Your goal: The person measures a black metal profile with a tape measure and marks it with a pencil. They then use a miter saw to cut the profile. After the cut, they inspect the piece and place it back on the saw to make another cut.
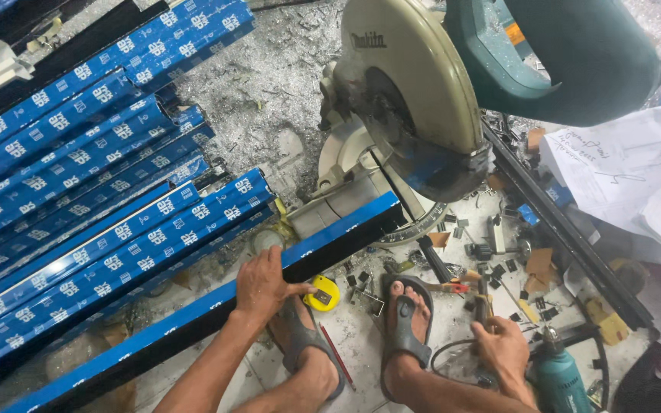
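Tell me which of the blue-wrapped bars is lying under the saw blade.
The dark bar under the left hand; its end reaches the saw, while the other bars lie stacked aside to the left.

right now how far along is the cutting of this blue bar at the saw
Looks done: the blue-wrapped bar lies across the saw base with its end under the mitre saw, and metal chips cover the floor. In hand: the left hand presses the bar down; the right hand grips a tool by the feet, not the saw. Left: the saw head is raised, this bar uncut, and a stack of blue profiles waits alongside.
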